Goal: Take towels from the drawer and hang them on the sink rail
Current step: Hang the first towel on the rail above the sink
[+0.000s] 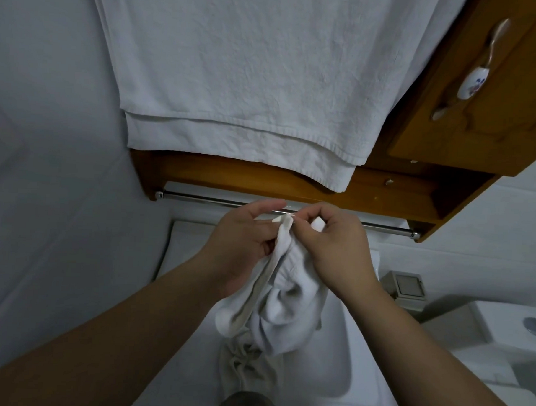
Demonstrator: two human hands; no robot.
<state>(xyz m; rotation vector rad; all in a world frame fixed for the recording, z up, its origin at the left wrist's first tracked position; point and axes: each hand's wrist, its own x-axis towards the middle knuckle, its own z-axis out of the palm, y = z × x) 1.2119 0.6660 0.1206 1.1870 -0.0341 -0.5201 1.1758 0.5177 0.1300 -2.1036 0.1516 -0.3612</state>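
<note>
The left hand [246, 241] and right hand [335, 248] both pinch the top edge of a small white towel [281, 298], holding it bunched just in front of the metal rail [217, 201]. Its loose end hangs down over what looks like a white sink [330, 374]. A larger white towel [250, 79] hangs above the rail against the wooden cabinet [480, 98].

wooden cabinet door [492, 99], porcelain handle [471, 86], white toilet tank [507, 330]
</note>
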